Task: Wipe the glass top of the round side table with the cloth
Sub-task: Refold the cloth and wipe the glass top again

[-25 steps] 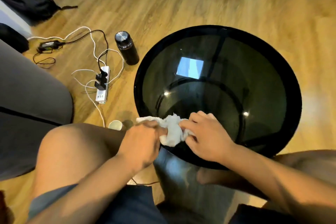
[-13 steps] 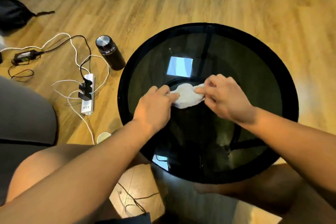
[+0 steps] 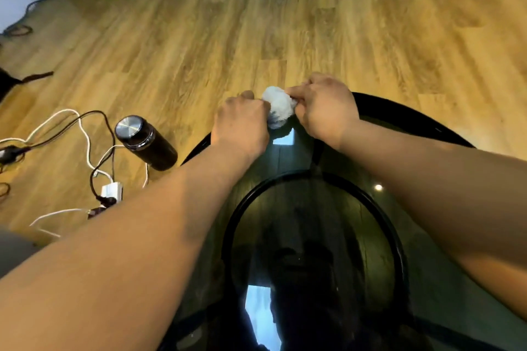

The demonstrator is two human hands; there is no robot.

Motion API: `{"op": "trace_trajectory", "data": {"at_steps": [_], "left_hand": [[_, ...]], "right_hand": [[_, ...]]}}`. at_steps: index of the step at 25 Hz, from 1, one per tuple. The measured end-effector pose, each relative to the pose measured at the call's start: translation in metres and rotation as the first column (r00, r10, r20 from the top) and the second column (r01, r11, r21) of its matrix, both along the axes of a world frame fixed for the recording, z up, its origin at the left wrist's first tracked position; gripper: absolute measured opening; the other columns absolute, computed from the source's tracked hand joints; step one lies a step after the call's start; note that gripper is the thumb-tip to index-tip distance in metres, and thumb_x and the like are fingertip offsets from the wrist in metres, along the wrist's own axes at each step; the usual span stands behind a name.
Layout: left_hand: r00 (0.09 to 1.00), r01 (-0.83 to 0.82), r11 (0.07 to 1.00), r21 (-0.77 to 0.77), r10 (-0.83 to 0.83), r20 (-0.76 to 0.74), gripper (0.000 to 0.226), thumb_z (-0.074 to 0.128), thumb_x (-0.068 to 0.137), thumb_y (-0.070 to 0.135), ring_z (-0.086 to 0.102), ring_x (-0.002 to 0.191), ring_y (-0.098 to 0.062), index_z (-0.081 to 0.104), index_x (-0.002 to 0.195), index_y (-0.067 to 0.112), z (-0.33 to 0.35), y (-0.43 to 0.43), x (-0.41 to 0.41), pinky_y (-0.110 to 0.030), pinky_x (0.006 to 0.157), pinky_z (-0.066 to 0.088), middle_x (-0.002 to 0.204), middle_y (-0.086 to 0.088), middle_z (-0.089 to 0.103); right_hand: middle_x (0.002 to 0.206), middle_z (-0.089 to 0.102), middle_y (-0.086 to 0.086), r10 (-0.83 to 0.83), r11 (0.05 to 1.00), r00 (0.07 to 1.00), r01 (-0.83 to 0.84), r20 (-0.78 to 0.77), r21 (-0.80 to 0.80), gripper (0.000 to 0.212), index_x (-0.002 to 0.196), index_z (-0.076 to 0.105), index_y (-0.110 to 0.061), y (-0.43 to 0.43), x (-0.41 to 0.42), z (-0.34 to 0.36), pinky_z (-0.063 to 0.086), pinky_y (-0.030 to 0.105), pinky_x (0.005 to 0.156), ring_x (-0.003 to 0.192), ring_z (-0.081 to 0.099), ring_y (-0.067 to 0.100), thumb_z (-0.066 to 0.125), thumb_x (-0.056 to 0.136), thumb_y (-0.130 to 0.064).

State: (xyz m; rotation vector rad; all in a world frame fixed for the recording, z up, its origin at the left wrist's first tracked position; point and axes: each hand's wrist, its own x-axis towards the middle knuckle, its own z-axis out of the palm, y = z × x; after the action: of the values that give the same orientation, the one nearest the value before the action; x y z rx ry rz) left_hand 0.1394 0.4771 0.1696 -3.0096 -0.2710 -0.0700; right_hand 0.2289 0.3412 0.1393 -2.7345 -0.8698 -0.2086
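Both hands have moved from the middle of the glass top to its far edge, taking the cloth with them. The view has also tipped forward, so the forearms now fill the lower half of the picture. The white cloth is bunched into a small wad that sits on the far rim of the round side table, between the two hands.

The left hand is knuckles up, with its fingers curled round the cloth's left end. The right hand pinches the right end between thumb and forefinger, and its other fingers are folded under. The two hands are just apart, with the cloth bridging them.

The dark glass mirrors a bright window patch close to the camera and a smaller one just below the cloth.

On the wooden floor to the left stands a dark bottle with a shiny metal cap, just beside the table's edge. Further left lies a white power strip, with white and black cables looping around it.
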Motion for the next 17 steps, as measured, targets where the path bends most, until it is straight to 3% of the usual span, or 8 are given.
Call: {"op": "trace_trajectory", "data": {"at_steps": [5, 12, 13, 15, 17], "left_hand": [[0.998, 0.008, 0.998, -0.059, -0.012, -0.064, 0.031, 0.052, 0.092, 0.01, 0.056, 0.103, -0.032, 0.062, 0.12, 0.017, 0.009, -0.021, -0.036, -0.034, 0.069, 0.037, 0.114, -0.01, 0.055], [0.991, 0.047, 0.978, -0.205, -0.071, -0.113, 0.032, 0.051, 0.09, 0.014, 0.052, 0.104, -0.024, 0.058, 0.12, 0.022, 0.014, -0.075, -0.166, -0.031, 0.078, 0.038, 0.114, -0.003, 0.054], [0.99, 0.068, 0.974, -0.215, -0.092, -0.106, 0.03, 0.056, 0.087, 0.015, 0.055, 0.099, -0.023, 0.061, 0.115, 0.023, 0.016, -0.083, -0.189, -0.031, 0.077, 0.04, 0.109, -0.001, 0.056], [0.986, 0.131, 0.968, -0.216, -0.149, -0.071, 0.029, 0.076, 0.062, 0.018, 0.06, 0.072, -0.016, 0.069, 0.087, 0.029, 0.016, -0.097, -0.233, -0.027, 0.062, 0.046, 0.083, 0.005, 0.06], [0.976, 0.193, 0.949, -0.25, -0.211, -0.047, 0.029, 0.078, 0.049, 0.016, 0.057, 0.058, -0.014, 0.068, 0.072, 0.031, 0.011, -0.11, -0.272, -0.024, 0.051, 0.042, 0.068, 0.008, 0.056]], "right_hand": [[0.12, 0.06, 0.01, -0.044, 0.998, 0.986, 0.051, -0.159, 0.039, 0.037, 0.128, 0.062, -0.031, -0.018, -0.04, 0.01, 0.039, 0.031, 0.084, 0.114, 0.053, 0.03, 0.05, 0.094, -0.029], [0.105, 0.059, 0.001, -0.001, 1.0, 0.958, 0.007, -0.287, 0.021, 0.034, 0.122, 0.062, -0.036, -0.096, -0.183, 0.023, 0.037, 0.031, 0.084, 0.105, 0.052, 0.023, 0.05, 0.091, -0.028], [0.104, 0.059, 0.0, -0.004, 0.999, 0.953, 0.014, -0.304, 0.03, 0.034, 0.121, 0.062, -0.037, -0.107, -0.206, 0.025, 0.037, 0.031, 0.086, 0.104, 0.052, 0.022, 0.05, 0.091, -0.028], [0.101, 0.06, -0.002, -0.002, 0.999, 0.948, 0.017, -0.317, 0.044, 0.034, 0.119, 0.064, -0.037, -0.126, -0.25, 0.026, 0.038, 0.032, 0.088, 0.102, 0.053, 0.021, 0.051, 0.089, -0.027], [0.097, 0.061, -0.003, 0.015, 0.999, 0.947, -0.003, -0.322, 0.038, 0.037, 0.117, 0.066, -0.037, -0.143, -0.29, 0.023, 0.041, 0.033, 0.086, 0.097, 0.055, 0.022, 0.05, 0.085, -0.027]]}}
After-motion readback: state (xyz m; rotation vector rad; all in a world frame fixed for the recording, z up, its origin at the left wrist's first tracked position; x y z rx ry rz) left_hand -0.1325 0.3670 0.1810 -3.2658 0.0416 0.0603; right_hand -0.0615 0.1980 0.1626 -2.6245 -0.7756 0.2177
